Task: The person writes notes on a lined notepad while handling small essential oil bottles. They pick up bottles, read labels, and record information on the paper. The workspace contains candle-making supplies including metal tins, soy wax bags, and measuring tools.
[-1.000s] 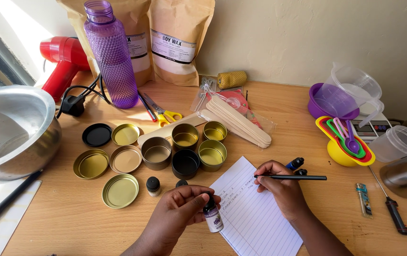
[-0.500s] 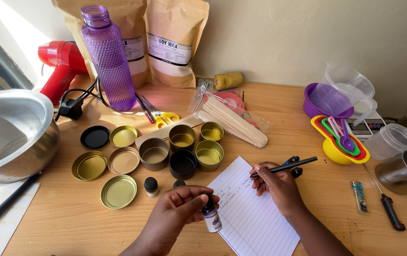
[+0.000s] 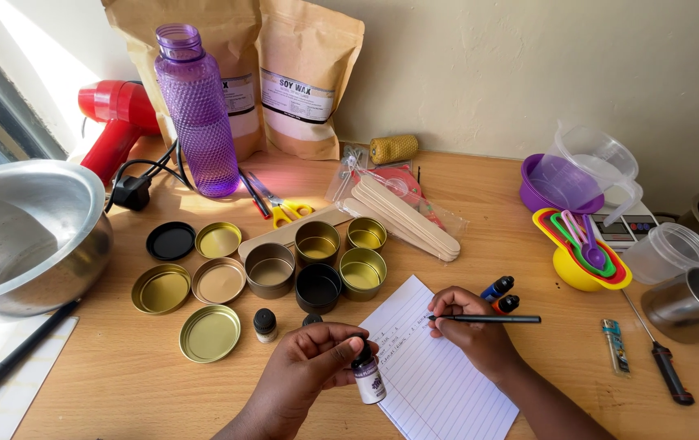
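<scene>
The left hand (image 3: 304, 371) pinches a small labelled vial (image 3: 367, 376) by its dark cap, holding it upright just above the wooden table (image 3: 121, 383) at the near edge of a lined sheet of paper (image 3: 439, 367). The right hand (image 3: 471, 326) grips a black pen (image 3: 488, 319) (lying almost level) over the sheet's few written lines; whether its tip touches the paper is hard to tell. A cluster of round tins (image 3: 317, 265) sits just beyond.

two brown paper pouches (image 3: 304, 77) with pale labels against wall, small labelled vial (image 3: 368, 379), lined sheet (image 3: 439, 375)
</scene>
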